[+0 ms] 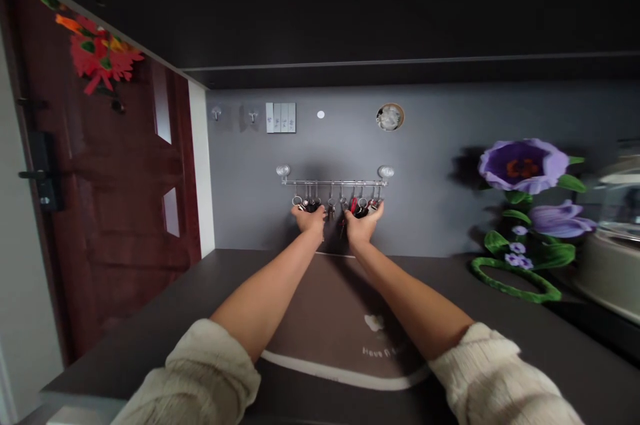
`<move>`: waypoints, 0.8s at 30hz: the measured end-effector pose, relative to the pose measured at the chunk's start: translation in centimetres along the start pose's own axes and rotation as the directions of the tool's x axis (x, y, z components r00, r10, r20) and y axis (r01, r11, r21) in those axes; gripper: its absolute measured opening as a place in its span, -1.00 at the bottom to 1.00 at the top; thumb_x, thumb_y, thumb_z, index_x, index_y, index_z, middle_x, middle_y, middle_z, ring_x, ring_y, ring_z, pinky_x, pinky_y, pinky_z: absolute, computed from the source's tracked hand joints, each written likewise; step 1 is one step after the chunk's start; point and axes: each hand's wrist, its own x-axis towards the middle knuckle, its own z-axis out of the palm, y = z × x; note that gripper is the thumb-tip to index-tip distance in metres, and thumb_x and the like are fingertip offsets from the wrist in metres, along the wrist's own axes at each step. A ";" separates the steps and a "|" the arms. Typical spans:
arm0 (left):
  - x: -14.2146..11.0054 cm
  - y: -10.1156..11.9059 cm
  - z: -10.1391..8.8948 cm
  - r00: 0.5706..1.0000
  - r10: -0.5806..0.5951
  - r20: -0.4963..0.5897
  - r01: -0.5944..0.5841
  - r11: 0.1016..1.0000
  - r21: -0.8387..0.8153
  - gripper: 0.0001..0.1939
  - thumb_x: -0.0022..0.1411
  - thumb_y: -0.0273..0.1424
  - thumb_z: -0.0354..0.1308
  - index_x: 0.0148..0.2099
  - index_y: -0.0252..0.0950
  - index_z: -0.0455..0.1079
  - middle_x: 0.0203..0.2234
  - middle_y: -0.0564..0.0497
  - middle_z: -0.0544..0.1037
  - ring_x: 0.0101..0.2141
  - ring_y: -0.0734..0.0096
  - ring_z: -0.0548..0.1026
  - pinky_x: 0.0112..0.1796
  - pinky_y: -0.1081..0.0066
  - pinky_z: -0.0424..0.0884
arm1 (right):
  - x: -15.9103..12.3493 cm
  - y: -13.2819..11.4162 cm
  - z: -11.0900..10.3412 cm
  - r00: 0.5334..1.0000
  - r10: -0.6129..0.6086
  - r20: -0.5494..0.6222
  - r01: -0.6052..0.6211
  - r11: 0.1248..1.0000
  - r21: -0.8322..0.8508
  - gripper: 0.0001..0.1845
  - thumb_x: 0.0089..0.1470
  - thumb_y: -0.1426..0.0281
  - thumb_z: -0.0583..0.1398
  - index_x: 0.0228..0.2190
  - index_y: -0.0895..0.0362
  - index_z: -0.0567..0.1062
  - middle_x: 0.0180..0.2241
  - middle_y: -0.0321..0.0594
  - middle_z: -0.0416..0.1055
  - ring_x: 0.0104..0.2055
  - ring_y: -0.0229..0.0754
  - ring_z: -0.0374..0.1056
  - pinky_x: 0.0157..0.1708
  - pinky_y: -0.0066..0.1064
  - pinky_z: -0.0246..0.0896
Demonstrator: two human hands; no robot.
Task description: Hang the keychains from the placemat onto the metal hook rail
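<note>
Recording left hand [309,218] and right hand [364,223] cupped against the keys [331,201] under the chrome hook rail [334,183] — fingers part-curled, grasp or mere touch undeterminable.

Head-worn view facing the key rail [334,183]

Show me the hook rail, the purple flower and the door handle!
Metal hook rail [334,183]: head view, on its middle bar.
Purple wall flower [523,166]: head view, on its petals.
Black door handle [33,175]: head view, on its lever.
</note>
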 end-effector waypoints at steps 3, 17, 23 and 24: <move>-0.3 1.3 -1.0 0.994 -0.111 -0.014 0.109 0.987 -0.115 -0.54 -0.02 -0.47 0.14 -0.13 -0.24 -0.04 -0.42 0.06 0.40 -0.59 0.58 0.42 -0.61 0.56 0.31 | 0.2 -0.8 -1.0 0.996 0.070 0.056 -0.073 0.996 0.055 -0.07 -0.19 0.32 0.13 0.11 0.21 -0.28 0.00 0.04 0.17 -0.06 -0.12 0.24 -0.06 -0.33 0.12; 0.8 8.2 -2.6 0.971 0.123 0.205 -0.099 0.988 -0.121 -0.53 -0.03 -0.49 0.17 -0.12 -0.24 0.00 -0.52 0.15 0.34 -0.69 0.69 0.32 -0.61 0.58 0.29 | 4.3 -4.1 -2.3 0.993 0.085 0.082 -0.088 0.996 0.031 -0.34 -0.13 0.44 0.07 0.04 0.13 -0.02 -0.25 -0.13 0.34 -0.36 -0.27 0.31 -0.40 -0.49 0.24; -0.6 8.4 -4.1 0.940 0.059 0.335 -0.033 0.996 -0.084 -0.54 -0.05 -0.48 0.20 -0.17 -0.23 0.00 -0.56 0.18 0.34 -0.68 0.67 0.34 -0.60 0.58 0.29 | 4.6 -6.5 -4.2 0.977 0.063 0.205 -0.103 0.976 0.193 -0.53 -0.23 0.54 0.08 -0.17 0.11 0.23 -0.42 -0.29 0.33 -0.58 -0.36 0.23 -0.58 -0.53 0.20; -0.9 8.0 -4.5 0.932 0.046 0.359 -0.019 0.997 -0.078 -0.54 -0.06 -0.48 0.21 -0.18 -0.23 0.00 -0.56 0.17 0.34 -0.68 0.66 0.34 -0.60 0.58 0.29 | 4.5 -6.8 -4.4 0.966 0.064 0.250 -0.119 0.970 0.211 -0.55 -0.24 0.55 0.07 -0.20 0.11 0.25 -0.47 -0.32 0.32 -0.61 -0.37 0.21 -0.61 -0.53 0.18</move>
